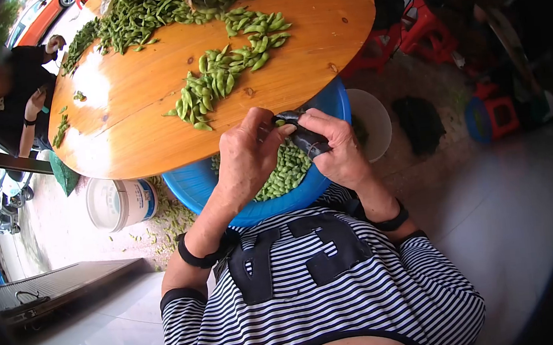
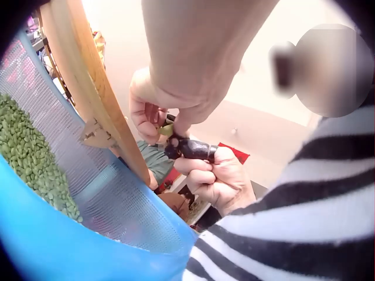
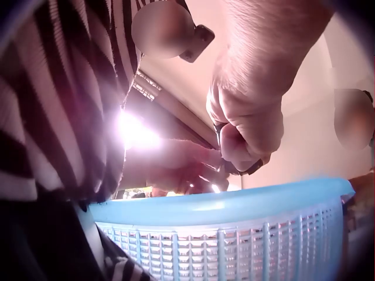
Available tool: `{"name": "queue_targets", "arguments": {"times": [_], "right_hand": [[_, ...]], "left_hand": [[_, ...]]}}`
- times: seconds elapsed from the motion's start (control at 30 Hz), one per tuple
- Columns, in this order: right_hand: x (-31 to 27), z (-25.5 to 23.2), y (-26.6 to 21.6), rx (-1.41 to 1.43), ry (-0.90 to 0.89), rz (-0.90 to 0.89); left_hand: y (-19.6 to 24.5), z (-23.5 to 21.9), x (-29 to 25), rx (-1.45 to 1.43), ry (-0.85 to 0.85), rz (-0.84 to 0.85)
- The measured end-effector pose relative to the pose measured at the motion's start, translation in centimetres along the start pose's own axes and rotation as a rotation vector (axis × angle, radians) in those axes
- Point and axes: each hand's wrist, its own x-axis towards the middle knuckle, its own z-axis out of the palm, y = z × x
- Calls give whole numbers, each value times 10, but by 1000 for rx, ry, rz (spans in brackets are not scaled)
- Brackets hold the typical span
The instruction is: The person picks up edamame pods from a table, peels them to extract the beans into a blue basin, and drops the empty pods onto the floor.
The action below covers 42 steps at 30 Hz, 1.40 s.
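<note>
Both hands meet over a blue basket [image 1: 179, 193] that holds shelled green beans [image 1: 285, 177]. The left hand [image 1: 245, 150] pinches a green pod [image 2: 166, 130] between thumb and fingers. Black covering [image 1: 310, 142] wraps fingers of the right hand [image 1: 342, 150], which touches the pod's end; in the left wrist view the covered digit [image 2: 196, 149] points at the pod and the other fingers are curled. The right wrist view shows the hands just above the basket's rim [image 3: 222, 202], the pod hidden there.
An orange wooden table [image 1: 147, 118] bears green pods [image 1: 207, 90] in a strip and a large heap. A white bucket [image 1: 121, 202] stands at left, with pods on the floor. Another person [image 1: 16, 96] sits at the table's left; red stools [image 1: 428, 31] stand at right.
</note>
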Motion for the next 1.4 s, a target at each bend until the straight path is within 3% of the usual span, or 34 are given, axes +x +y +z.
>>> {"name": "queue_targets", "arguments": {"times": [0.03, 0.13, 0.27, 0.33, 0.37, 0.43, 0.47, 0.53, 0.57, 0.6, 0.67, 0.7, 0.77, 0.9, 0.97, 1.0, 1.07, 1.1, 1.17, 1.3, 1.37, 1.4], "right_hand": [[-1, 0, -3, -62, 12, -20], [-2, 5, -4, -192, 58, -79], [-2, 6, -3, -225, 100, -87], [-2, 5, -2, -197, 85, -58], [-2, 5, -2, -170, 70, -30], [-2, 12, -3, -236, 113, -55], [-3, 16, -4, -302, 157, -80], [-3, 24, -3, -362, 193, -129], [-4, 27, -2, -421, 227, -178], [-4, 28, -2, -421, 226, -178], [-4, 29, -2, -458, 213, -163], [-4, 30, -2, -457, 211, -163], [-3, 30, -1, -464, 223, -205], [-1, 31, 1, -458, 243, -223], [-2, 30, 1, -457, 227, -211], [-3, 30, 1, -457, 226, -211], [-4, 30, -3, -453, 200, -205], [-5, 31, -5, -453, 201, -205], [-5, 32, -9, -437, 204, -210], [1, 21, 2, -246, 230, -135], [0, 4, 3, -218, 245, -46], [-3, -7, 9, -202, 256, -29]], "left_hand": [[3, 0, -1, 110, 31, 115], [4, 0, -2, 216, 11, 205], [3, -9, -1, 21, -131, 16], [2, -14, -1, -317, -304, -229], [1, -11, -1, -317, -303, -229], [-4, -2, -2, -725, -226, -337], [-7, 0, -2, -725, -226, -337], [-12, 5, -3, -1117, -206, -390], [-14, 7, -5, -1163, -163, -433], [-15, 10, -6, -1164, -162, -433], [-17, 15, -9, -741, -131, -278], [-19, 19, -10, -740, -130, -280], [-25, 27, -12, -451, -48, -136], [-27, 26, -13, -538, -46, -167], [-14, 20, -11, -903, -114, -288], [-14, 20, -10, -903, -113, -289], [-12, 23, -7, -1283, -89, -477], [-5, 23, -6, -1283, -89, -477], [11, 21, -3, -1335, 54, -595], [-11, 13, -6, -1243, -115, -502], [-16, 7, -10, -740, -327, -354], [-14, 3, -9, -737, -325, -353]]}}
